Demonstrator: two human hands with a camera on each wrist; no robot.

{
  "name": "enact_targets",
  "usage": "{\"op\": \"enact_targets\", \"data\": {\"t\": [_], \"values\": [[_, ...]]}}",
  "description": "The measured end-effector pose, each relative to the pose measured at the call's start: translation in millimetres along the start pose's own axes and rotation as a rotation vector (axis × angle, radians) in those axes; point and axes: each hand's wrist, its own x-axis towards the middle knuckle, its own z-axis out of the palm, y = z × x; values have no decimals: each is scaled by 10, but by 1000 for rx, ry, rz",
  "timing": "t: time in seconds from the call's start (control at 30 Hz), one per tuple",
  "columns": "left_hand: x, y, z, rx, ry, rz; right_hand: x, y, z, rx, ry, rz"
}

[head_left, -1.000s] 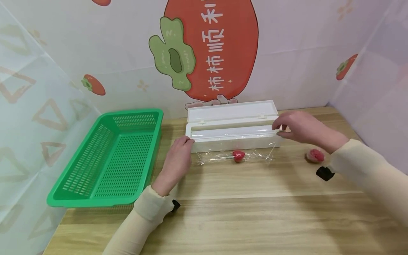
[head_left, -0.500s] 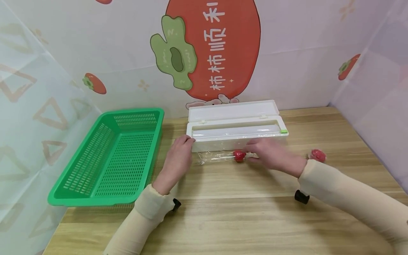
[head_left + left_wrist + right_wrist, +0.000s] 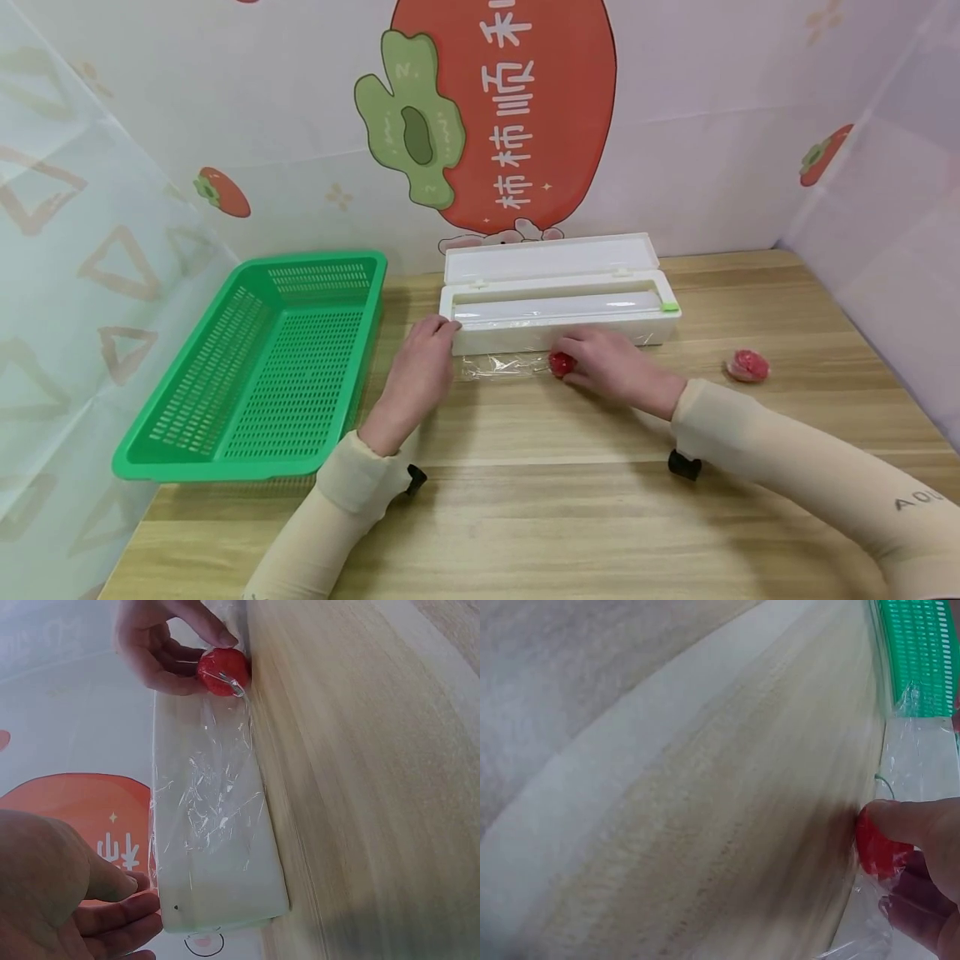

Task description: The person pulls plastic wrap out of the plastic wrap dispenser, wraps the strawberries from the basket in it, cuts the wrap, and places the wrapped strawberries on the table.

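Observation:
My right hand [image 3: 611, 365] pinches a small red fruit-like thing [image 3: 560, 364] between thumb and fingers. A thin green stem shows on it in the right wrist view. Clear cling film [image 3: 214, 802] lies around the red thing and hangs over the box's front face. Behind it stands a long white cling film box [image 3: 487, 340], its lid raised and a film roll [image 3: 555, 307] inside. At the box's left front corner, my left hand [image 3: 418, 375] grips the edge with its fingertips; the left wrist view shows the thumb close to that edge.
A green slotted basket [image 3: 296, 375] stands on the left of the wooden table [image 3: 525, 508]. Another small red-pink thing in clear film [image 3: 747, 366] lies to the right. A green slider [image 3: 670, 307] sits at the box's right end. Printed cloth walls [image 3: 697, 167] surround the table.
My right hand has come from the box's right end, left and down to the red thing, and now holds it. The green slider has come into sight. My left hand stays at the corner.

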Motion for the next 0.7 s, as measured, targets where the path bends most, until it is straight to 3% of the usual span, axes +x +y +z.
{"op": "enact_targets", "data": {"t": [0.23, 0.37, 0.5, 0.7], "values": [[-26, 18, -10, -19, 33, 26, -44, -21, 2, 60, -18, -13], [-87, 75, 3, -56, 99, 96, -109, -51, -5, 97, -34, -11], [-179, 211, 36, -128, 121, 239, -161, -82, -15, 139, -54, -14], [-307, 454, 151, -139, 34, 509, -217, -129, -33, 225, -97, 12]]}}
